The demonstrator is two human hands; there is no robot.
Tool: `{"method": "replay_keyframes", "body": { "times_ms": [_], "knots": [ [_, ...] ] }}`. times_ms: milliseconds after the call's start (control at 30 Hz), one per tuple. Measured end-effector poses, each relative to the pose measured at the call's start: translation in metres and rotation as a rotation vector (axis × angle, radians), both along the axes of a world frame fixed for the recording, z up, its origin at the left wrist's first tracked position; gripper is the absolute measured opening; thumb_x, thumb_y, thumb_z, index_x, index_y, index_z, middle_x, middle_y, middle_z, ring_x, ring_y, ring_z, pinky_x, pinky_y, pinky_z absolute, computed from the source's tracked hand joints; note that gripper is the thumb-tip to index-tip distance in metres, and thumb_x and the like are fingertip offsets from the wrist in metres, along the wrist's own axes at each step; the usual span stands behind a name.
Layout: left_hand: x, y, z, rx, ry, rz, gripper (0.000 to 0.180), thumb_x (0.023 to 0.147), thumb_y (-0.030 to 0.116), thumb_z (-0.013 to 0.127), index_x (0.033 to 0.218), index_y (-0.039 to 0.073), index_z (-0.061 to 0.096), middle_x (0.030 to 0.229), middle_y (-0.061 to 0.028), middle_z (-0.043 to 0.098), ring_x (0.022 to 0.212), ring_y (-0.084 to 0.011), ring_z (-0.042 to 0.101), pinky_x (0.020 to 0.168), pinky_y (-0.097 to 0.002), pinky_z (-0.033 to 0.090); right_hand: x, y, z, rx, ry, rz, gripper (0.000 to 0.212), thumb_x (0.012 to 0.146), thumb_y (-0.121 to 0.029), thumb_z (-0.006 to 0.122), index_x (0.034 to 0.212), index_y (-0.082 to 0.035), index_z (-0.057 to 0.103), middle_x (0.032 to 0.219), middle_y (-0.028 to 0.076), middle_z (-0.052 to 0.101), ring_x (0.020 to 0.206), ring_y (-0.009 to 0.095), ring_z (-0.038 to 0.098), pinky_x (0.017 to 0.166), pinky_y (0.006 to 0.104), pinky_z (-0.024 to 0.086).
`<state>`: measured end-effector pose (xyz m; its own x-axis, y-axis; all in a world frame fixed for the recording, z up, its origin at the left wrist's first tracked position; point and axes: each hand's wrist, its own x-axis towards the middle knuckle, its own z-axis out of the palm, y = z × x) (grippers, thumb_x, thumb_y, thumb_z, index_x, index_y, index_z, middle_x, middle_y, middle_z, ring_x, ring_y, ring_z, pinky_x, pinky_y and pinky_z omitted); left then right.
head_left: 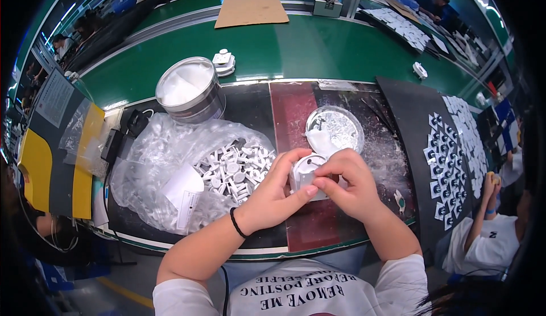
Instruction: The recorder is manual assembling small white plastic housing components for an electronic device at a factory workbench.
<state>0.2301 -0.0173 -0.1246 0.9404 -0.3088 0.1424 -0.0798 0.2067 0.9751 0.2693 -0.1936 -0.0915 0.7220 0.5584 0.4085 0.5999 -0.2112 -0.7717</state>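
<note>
My left hand [278, 194], with a black band on its wrist, holds a white plastic part [305, 161] with a rounded top and a dark hole. My right hand [351, 185] is closed in a pinch at the near edge of this part. Its fingertips hide whether anything small is between them. Just beyond both hands lies a round shiny metal dish [348, 124] with a white cloth or tissue [322, 144] over its near left side. Left of my left hand, an open clear plastic bag [151, 174] holds several small white plastic pieces [234, 171].
A metal tin [190, 91] with white material inside stands behind the bag. Stacked white parts [223, 63] sit on the green bench [296, 49], below a cardboard sheet [251, 11]. To the right, a black board [406, 140] carries rows of white parts [445, 168]. Another person [489, 236] sits there.
</note>
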Motion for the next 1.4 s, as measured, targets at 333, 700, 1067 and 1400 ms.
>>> {"method": "replay_keyframes", "body": {
  "times_ms": [333, 700, 1067, 1400],
  "knots": [
    [-0.001, -0.001, 0.001, -0.038, -0.021, -0.005, 0.05, 0.085, 0.012, 0.054, 0.128, 0.003, 0.028, 0.118, -0.0098, 0.034, 0.111, -0.016, 0.039, 0.091, -0.0283, 0.036, 0.004, 0.001, -0.017, 0.075, 0.263, -0.036, 0.041, 0.083, -0.024, 0.058, 0.115, -0.001, 0.046, 0.098, 0.008, 0.051, 0.083, 0.015, 0.051, 0.074, 0.0263, 0.042],
    [-0.003, -0.003, 0.009, -0.119, 0.024, -0.035, 0.05, 0.087, 0.009, 0.051, 0.129, 0.003, 0.025, 0.118, -0.0091, 0.04, 0.11, -0.015, 0.041, 0.093, -0.0288, 0.034, 0.0, 0.003, -0.018, 0.228, 0.607, 0.134, 0.052, 0.087, -0.029, 0.054, 0.125, 0.002, 0.035, 0.108, 0.01, 0.051, 0.097, 0.013, 0.05, 0.08, 0.0264, 0.042],
    [-0.001, 0.0, 0.005, -0.122, 0.016, -0.085, 0.051, 0.088, 0.012, 0.05, 0.13, 0.003, 0.023, 0.121, -0.0096, 0.038, 0.112, -0.0153, 0.038, 0.094, -0.0296, 0.032, -0.002, -0.001, -0.018, 0.38, 0.746, 0.208, 0.061, 0.082, -0.02, 0.062, 0.129, 0.0, 0.029, 0.116, 0.011, 0.048, 0.103, 0.015, 0.048, 0.086, 0.0281, 0.04],
    [-0.001, -0.003, 0.004, -0.184, 0.021, -0.073, 0.052, 0.086, 0.009, 0.052, 0.129, 0.004, 0.023, 0.121, -0.0094, 0.036, 0.112, -0.0156, 0.038, 0.095, -0.0301, 0.032, 0.0, -0.002, -0.022, 0.319, 0.718, 0.197, 0.057, 0.085, -0.021, 0.055, 0.13, 0.002, 0.029, 0.114, 0.01, 0.048, 0.102, 0.013, 0.048, 0.085, 0.0269, 0.04]
  ]
}}
